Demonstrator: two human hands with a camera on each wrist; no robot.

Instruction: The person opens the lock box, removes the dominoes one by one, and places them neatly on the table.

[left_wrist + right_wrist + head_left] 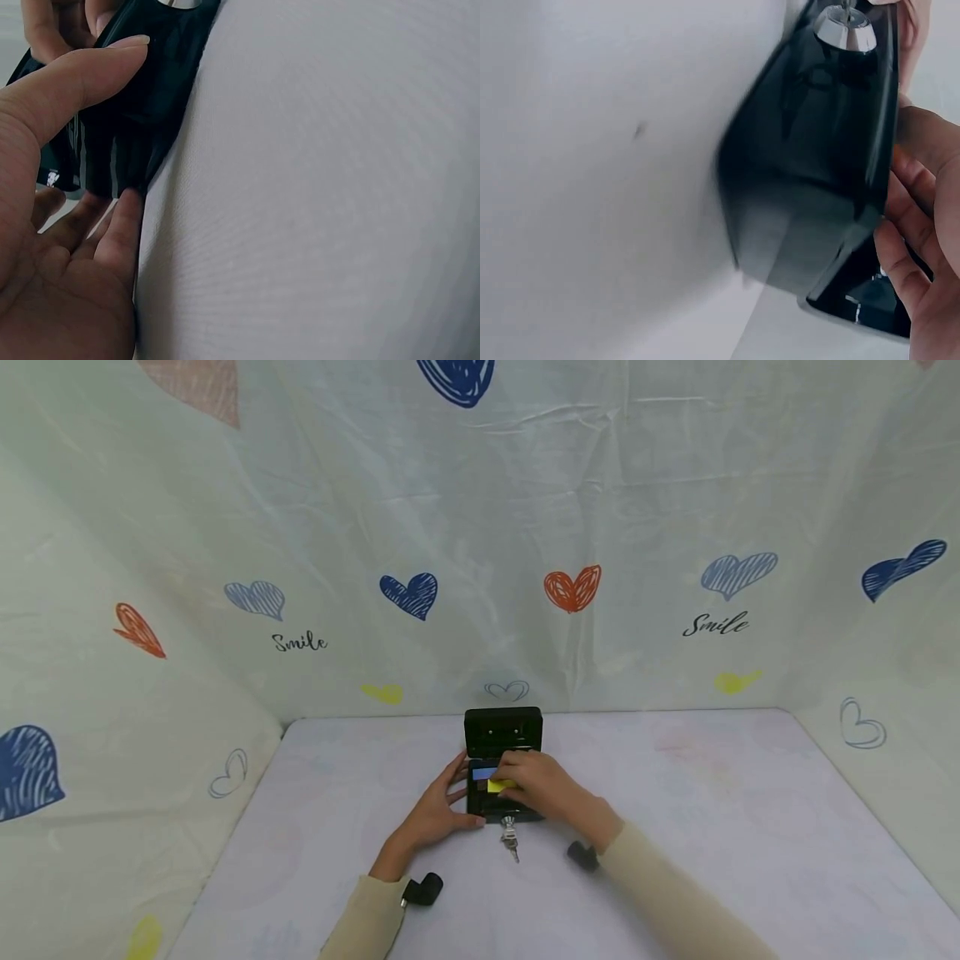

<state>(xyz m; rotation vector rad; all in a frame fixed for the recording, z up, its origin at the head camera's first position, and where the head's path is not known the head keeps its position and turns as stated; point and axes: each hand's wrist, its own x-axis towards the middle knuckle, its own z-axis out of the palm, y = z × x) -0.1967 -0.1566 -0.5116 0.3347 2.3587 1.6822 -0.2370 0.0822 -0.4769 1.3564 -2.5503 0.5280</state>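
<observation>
A small black cash box (491, 812) stands on the table with its lid (502, 727) raised. Keys (511, 842) hang from the lock at its front. My left hand (433, 814) holds the box's left side, thumb on the front and fingers along the side wall. Over the box's inside, my right hand (546, 783) has curled fingers and thumb at a flat yellow piece (497, 786), which it appears to pinch. A blue piece (483, 773) lies inside, behind the yellow one. In the right wrist view the box wall (810, 142) hides the fingertips.
A white cloth covers the table (675, 827). Behind it hangs a pale curtain (480, 527) printed with hearts, close to the table's far edge. Black wrist cameras (424, 889) sit by both sleeves.
</observation>
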